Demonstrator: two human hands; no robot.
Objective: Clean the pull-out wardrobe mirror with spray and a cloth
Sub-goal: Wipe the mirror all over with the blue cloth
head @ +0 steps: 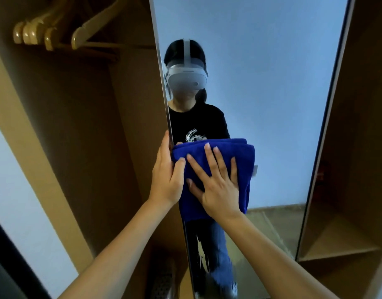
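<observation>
Bare forearms; the reflection shows a white headset [186, 77], black printed T-shirt [196, 124] and blue jeans [216, 251].

cloth [218, 147] on mirror [272, 93], hangers [45, 33] left

Brightness: dim overall — the wardrobe interior [88, 126] sits in brown shadow.
Brightest area: the mirror [272, 83], reflecting a pale bluish wall evenly, without hard glare.
Highlights: small glints on the hangers [45, 33].
Distortion: wide-angle — straight edges bow toward the borders.
Sharpness: soft throughout; lower reflection smeared, corners blurred.
</observation>
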